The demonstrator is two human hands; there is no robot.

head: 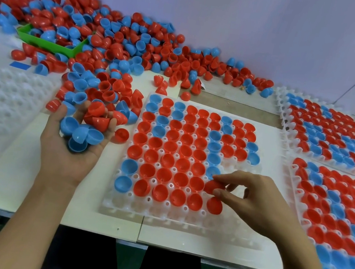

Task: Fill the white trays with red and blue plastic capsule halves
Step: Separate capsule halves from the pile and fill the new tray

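At the far left lay a stack of empty white trays [2,102], and behind it a green bin [47,42] sat half buried in a heap of loose capsule halves [121,41] that spread along the wall across the table [10,168].

Your left hand [75,139] was turned palm up just left of the middle tray [159,215], fingers curled around a handful of halves [87,127]: blue ones low in the palm, red ones nearer the fingertips. One red half [121,135] lay on the table just beside that hand.

The middle tray was mostly filled, chiefly red with some blue; its front row and the pockets at its right front corner were bare.

Your right hand [252,202] hovered over that bare corner, thumb and fingers pinching a red capsule half [212,187] at the edge of the filled pockets.

To the right lay two more filled trays, the far tray [325,132] and the near tray [340,218], touching or nearly so.
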